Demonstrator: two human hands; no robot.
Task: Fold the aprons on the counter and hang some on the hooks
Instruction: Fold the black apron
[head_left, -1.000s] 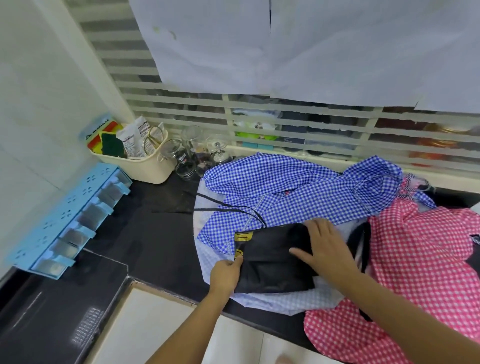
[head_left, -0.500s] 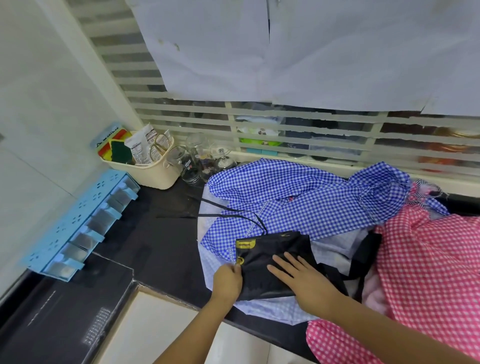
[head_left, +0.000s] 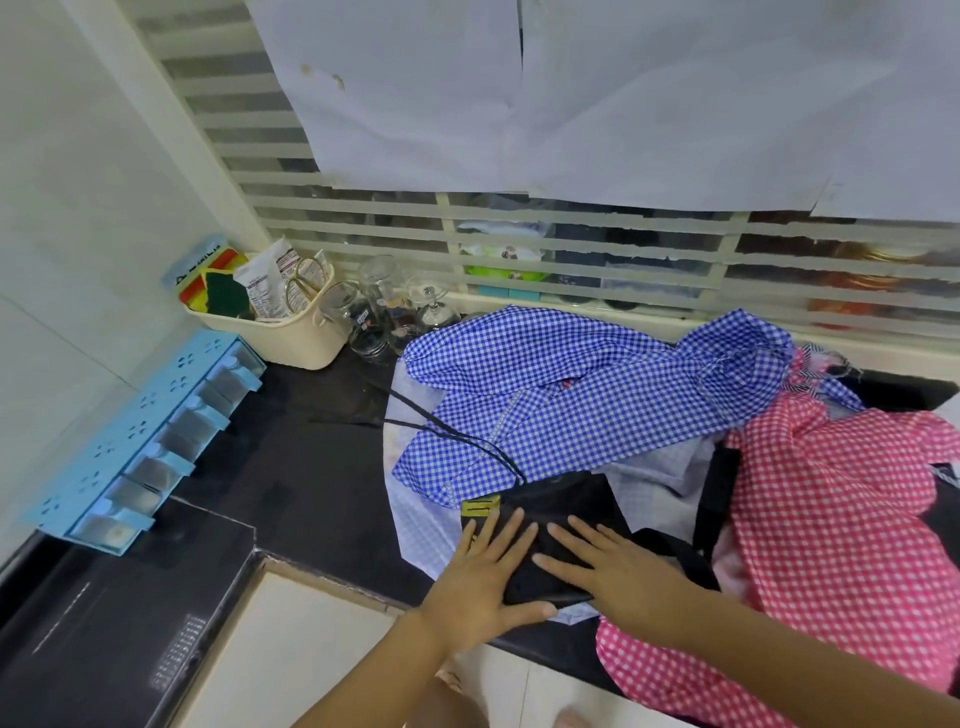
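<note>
A folded black apron (head_left: 569, 506) with a yellow label lies near the front edge of the dark counter (head_left: 306, 483), on top of a pale checked cloth (head_left: 421, 525). My left hand (head_left: 480, 582) presses flat on its left part, fingers straight and spread. My right hand (head_left: 618, 566) lies flat on its right part, fingers straight. Behind it sprawls a crumpled blue checked apron (head_left: 561, 395). A pink checked apron (head_left: 841, 519) is heaped at the right. Thin black strings (head_left: 441, 428) trail left from the black apron.
A cream basket (head_left: 291, 338) with packets and scissors stands at the back left, with several glass jars (head_left: 384, 317) beside it. A light blue hook rack (head_left: 140, 441) lies along the left wall. A slatted window (head_left: 571, 249) backs the counter.
My left hand let go of the black apron's corner and now lies flat on it. My right hand slid toward the front edge. The view shifted down and left.
</note>
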